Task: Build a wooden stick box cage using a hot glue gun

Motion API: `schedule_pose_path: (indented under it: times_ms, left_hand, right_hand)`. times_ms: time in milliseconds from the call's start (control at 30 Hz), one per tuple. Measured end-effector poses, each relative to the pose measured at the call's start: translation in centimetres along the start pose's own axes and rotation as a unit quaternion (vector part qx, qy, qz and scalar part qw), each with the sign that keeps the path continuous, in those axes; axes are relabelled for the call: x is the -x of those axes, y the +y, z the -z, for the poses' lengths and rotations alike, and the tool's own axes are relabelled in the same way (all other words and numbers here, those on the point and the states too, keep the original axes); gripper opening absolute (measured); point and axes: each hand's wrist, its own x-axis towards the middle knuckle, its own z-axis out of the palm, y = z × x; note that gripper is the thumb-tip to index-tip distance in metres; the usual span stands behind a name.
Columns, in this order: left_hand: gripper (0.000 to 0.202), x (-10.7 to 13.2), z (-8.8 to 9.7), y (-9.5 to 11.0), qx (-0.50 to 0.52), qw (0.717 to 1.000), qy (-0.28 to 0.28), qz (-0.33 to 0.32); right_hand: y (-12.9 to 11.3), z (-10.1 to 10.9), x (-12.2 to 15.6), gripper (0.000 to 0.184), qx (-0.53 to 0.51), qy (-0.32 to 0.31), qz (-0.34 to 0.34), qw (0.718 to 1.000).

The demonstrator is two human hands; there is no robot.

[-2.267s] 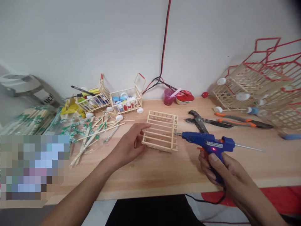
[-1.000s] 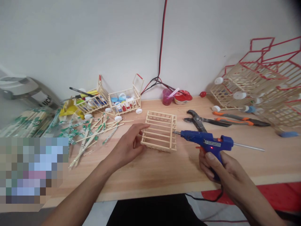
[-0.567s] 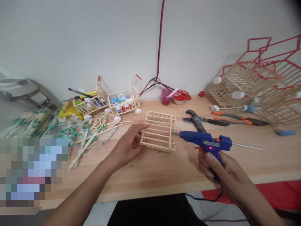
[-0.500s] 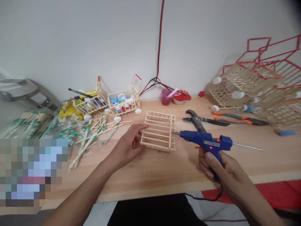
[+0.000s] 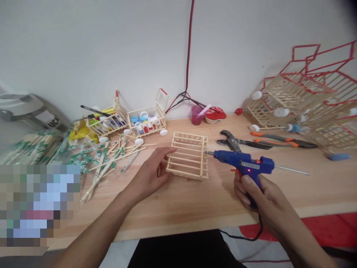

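Observation:
My left hand (image 5: 147, 173) rests its fingertips against the left side of a square cage of wooden sticks (image 5: 187, 156) lying on the wooden bench top (image 5: 178, 212). The fingers are spread and do not wrap around the sticks. My right hand (image 5: 259, 197) grips a blue hot glue gun (image 5: 242, 163) by its handle, with a red light glowing on the body. The gun's metal nozzle (image 5: 206, 152) points left, just beside the cage's upper right corner. A glue stick (image 5: 292, 170) pokes out of the gun's rear.
Cutting pliers (image 5: 237, 144) and orange-handled pliers (image 5: 284, 141) lie behind the gun. Loose wrapped sticks (image 5: 106, 163) spread left. Two small stick carts (image 5: 146, 121) hold bottle caps. Larger red-topped stick structures (image 5: 295, 96) stand right. A pink cup (image 5: 196, 115) stands at the wall.
The glue gun has risen slightly, bringing its nozzle nearer the cage's upper right corner. My left hand stays against the cage, and the whole scene has drifted slightly left in view.

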Motion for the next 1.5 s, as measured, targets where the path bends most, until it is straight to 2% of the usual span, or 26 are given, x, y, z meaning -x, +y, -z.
schedule_pose_path:
  times_ms: [100,433,1000,1300,1500]
  left_hand:
    - [0.068,-0.07,0.01,0.06,-0.001,1.0,-0.001,0.002]
    - [0.071,-0.08,-0.03,-0.04,-0.004,1.0,0.003,0.0]
    - [0.069,-0.1,-0.1,-0.21,-0.004,1.0,0.009,-0.014]
    - [0.07,-0.11,0.0,-0.09,0.0,1.0,0.005,-0.009]
    - [0.069,-0.11,-0.02,-0.15,0.001,1.0,0.005,-0.009]
  right_hand:
    - [0.3,0.13,-0.22,0.043,-0.002,-0.015,0.006,1.0]
    - [1.08,0.47,-0.24,0.043,0.019,-0.007,0.013,1.0]
    - [0.85,0.41,-0.43,0.048,0.054,-0.001,0.029,0.998]
    - [0.43,0.21,-0.46,0.049,0.044,0.012,0.04,0.998]
    - [0.18,0.17,-0.92,0.044,0.011,0.027,0.03,0.999]
